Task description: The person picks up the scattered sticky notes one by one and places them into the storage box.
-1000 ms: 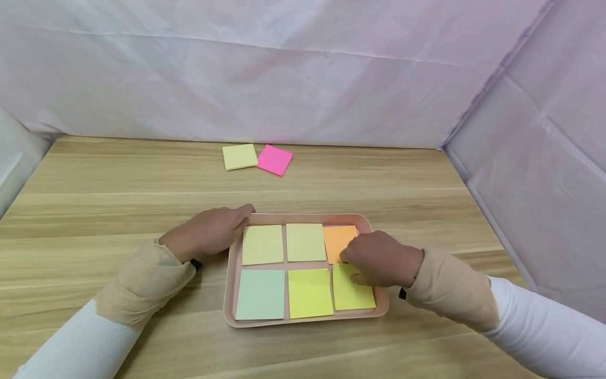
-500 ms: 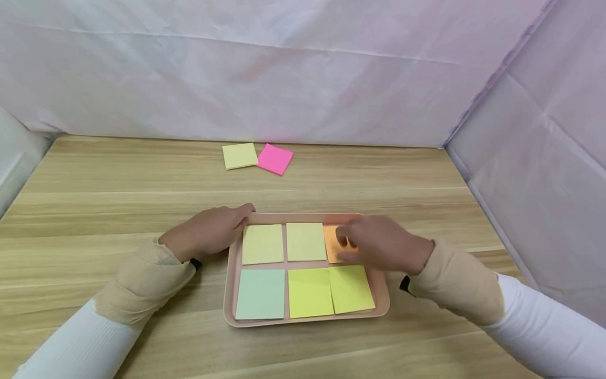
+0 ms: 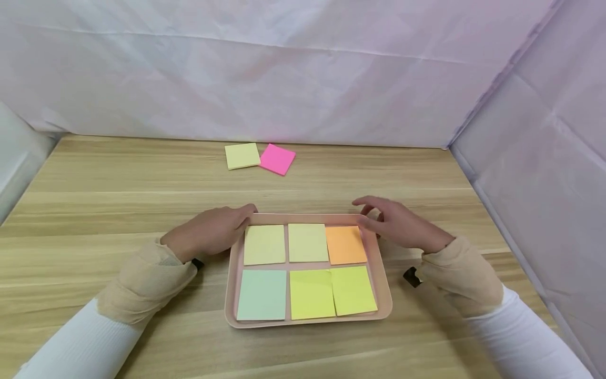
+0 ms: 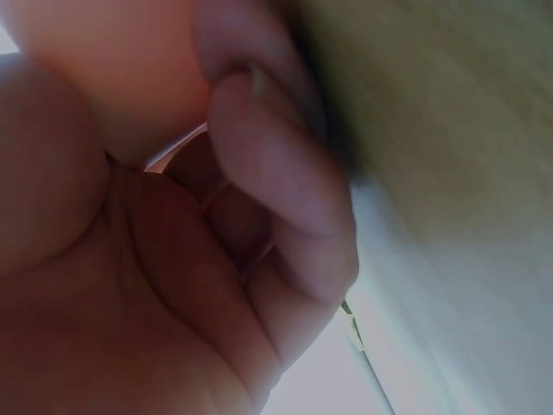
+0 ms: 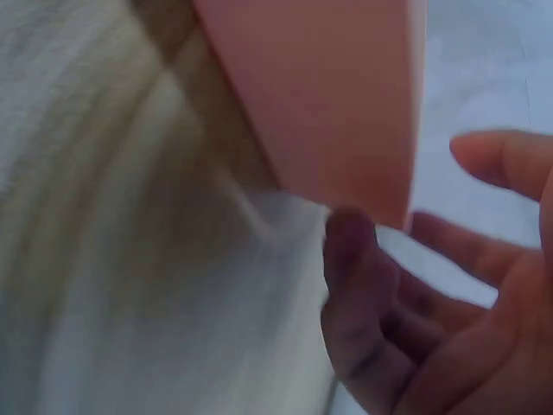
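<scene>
Fingers of the left hand (image 3: 208,230) are curled round the far left corner of a shallow pink tray (image 3: 383,297), while those of the right hand (image 3: 402,225) are loosely spread, with gaps between them, at the tray's far right corner; whether the rim is touched there cannot be told. On a wood-grain table (image 3: 142,179), the tray is laid flat, well apart from the far edge. Along the tray's far edge, from left to right, two pale yellow notes (image 3: 264,245) and an orange note (image 3: 346,245) are set; along its near edge, a mint green note (image 3: 262,295) at the left corner is followed by two bright yellow notes (image 3: 312,295), the rightmost slightly turned. Near the table's far edge, a pale yellow pad (image 3: 242,156) and a pink pad (image 3: 277,159) are placed side by side
</scene>
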{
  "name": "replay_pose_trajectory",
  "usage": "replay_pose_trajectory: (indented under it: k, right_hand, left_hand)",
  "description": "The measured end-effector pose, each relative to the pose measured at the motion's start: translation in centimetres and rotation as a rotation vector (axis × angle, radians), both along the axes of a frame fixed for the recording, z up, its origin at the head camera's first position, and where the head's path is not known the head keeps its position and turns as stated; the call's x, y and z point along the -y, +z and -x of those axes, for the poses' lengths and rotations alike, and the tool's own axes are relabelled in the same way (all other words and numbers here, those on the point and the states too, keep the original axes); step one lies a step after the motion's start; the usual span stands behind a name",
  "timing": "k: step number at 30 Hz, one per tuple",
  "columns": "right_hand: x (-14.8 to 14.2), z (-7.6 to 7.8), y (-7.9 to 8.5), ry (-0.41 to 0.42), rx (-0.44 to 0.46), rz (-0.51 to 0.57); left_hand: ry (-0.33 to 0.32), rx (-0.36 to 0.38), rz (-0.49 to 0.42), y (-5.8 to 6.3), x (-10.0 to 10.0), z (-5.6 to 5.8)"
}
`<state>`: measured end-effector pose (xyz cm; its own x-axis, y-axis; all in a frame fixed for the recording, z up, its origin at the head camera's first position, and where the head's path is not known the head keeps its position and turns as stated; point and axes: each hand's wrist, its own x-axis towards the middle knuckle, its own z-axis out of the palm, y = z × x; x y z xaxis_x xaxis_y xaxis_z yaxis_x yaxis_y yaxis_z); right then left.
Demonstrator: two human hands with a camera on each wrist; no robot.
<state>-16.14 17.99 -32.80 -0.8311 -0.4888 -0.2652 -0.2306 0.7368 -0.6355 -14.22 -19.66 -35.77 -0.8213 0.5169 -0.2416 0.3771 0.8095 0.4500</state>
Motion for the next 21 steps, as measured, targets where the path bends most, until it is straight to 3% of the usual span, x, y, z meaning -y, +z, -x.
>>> replay_pose_trajectory:
  k: [5,14,21]
  right_hand:
    - [-0.9,0.5,-2.1,0.061,0.168,0.151]
    - [-1.1,1.0,-4.3,0.171,0.054,0.215]
    - [-0.9,0.7,-4.8,0.117,0.045,0.194]
  left_hand:
    - [0.004,-0.004,-0.005,0.1,0.0,-0.1]
    - [0.034,0.001,0.024,0.4,-0.5,-0.3]
    - [0.017,0.023,0.028,0.4,-0.5,-0.2]
